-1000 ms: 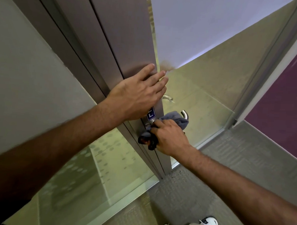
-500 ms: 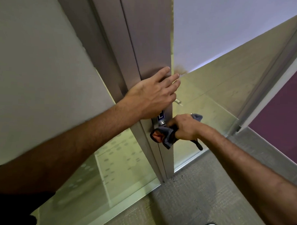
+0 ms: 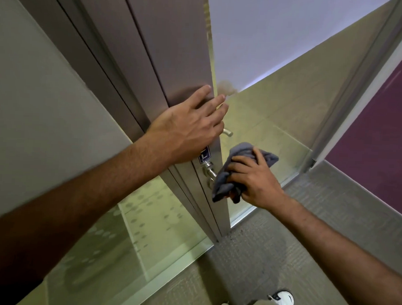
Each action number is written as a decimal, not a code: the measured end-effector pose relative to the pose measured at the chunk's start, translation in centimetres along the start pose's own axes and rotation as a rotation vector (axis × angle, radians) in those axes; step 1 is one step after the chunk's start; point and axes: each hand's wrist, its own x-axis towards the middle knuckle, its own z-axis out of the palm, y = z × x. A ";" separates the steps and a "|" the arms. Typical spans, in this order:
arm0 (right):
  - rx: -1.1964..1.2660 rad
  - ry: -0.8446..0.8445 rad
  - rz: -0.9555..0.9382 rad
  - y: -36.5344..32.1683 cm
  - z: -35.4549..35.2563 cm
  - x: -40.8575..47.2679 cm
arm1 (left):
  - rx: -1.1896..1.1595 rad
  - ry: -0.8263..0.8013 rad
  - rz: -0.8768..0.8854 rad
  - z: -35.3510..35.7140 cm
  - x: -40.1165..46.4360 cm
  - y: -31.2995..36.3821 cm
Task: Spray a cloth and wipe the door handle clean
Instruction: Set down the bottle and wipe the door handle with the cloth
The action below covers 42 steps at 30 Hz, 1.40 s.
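A grey door [image 3: 177, 47] stands ajar with its edge toward me. My left hand [image 3: 189, 126] rests flat on the door face above the lock, fingers spread to the edge. A metal door handle [image 3: 209, 171] sticks out below a small blue sign [image 3: 204, 156]. My right hand [image 3: 254, 177] grips a grey-blue cloth [image 3: 224, 183] wrapped over the handle's outer part, hiding most of the lever. Another handle tip [image 3: 228, 132] shows on the door's far side. No spray bottle is in sight.
A frosted glass panel [image 3: 146, 230] with dot pattern runs along the left at floor level, another glass wall [image 3: 277, 114] lies beyond the door. Grey carpet [image 3: 283, 248] covers the floor. My white shoes [image 3: 281, 298] show at the bottom edge.
My right hand with the cloth has shifted outward along the handle, from its base to the lever's far part. The left hand has stayed flat on the door.
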 end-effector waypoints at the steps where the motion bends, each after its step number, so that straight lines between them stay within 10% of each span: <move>1: 0.005 0.051 0.039 1.2 -0.1 -0.2 | 0.001 0.003 0.002 -0.1 -0.1 0.0; 17: 1.768 0.574 1.176 -1.5 6.8 -0.2 | 0.006 -0.003 0.005 -0.2 0.0 -0.1; 26: 1.448 0.518 1.049 -8.1 8.0 -0.2 | 0.022 -0.039 0.026 -0.4 0.0 -0.1; 34: 1.279 0.881 1.161 -4.7 2.6 -3.8 | 0.015 0.002 0.020 -0.1 0.0 -0.1; 42: 0.544 -0.028 0.863 -7.0 -2.0 3.8 | -0.017 -0.016 0.014 -0.2 -0.1 0.0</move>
